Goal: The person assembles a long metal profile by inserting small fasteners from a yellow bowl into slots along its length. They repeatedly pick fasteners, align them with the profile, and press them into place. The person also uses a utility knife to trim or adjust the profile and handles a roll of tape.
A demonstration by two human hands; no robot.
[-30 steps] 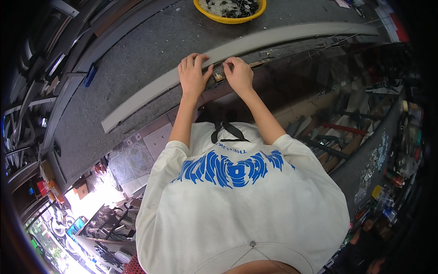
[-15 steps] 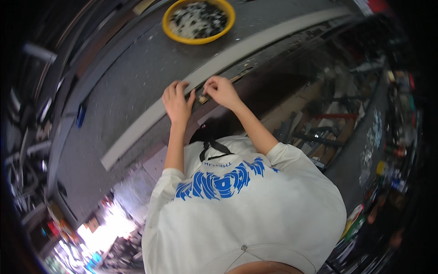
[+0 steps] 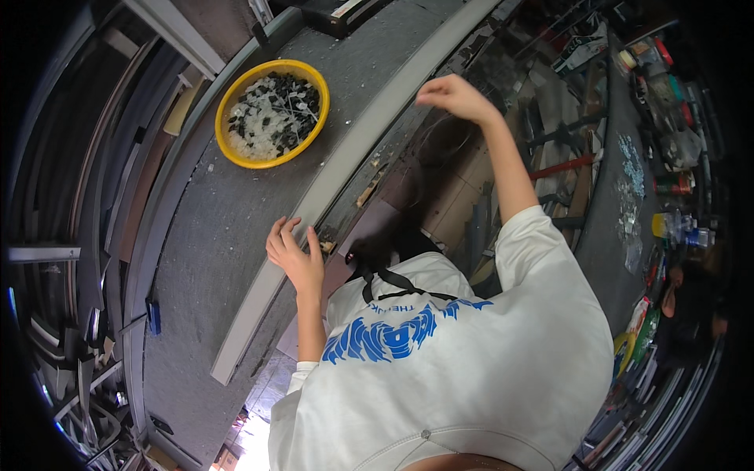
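Head view: left hand (image 3: 297, 259) rests on the lower stretch of a long grey strip (image 3: 361, 145), thumb and fingers spread, thumb toward the strip's near edge. Right hand (image 3: 455, 98) is well apart from it, farther up, fingers drawn together just beside the same edge. Cannot tell whether it pinches anything or touches the strip.

Change noted: about a second ago the hands worked side by side; the right has since moved up along the strip while the left has stayed on it. The view has also turned, so the strip runs more steeply. Judgement: the work now spans a longer stretch, with the left hand probably steadying the strip alone.

Strip location: along the near edge of the grey table (image 3: 204, 259). Small wood piece (image 3: 365, 195) by that edge, between the hands. Beyond the strip, a yellow bowl (image 3: 263, 164) of small black and clear bits (image 3: 275, 118). Farther left, a small blue object (image 3: 155, 318) at the table's far side; kind unclear.
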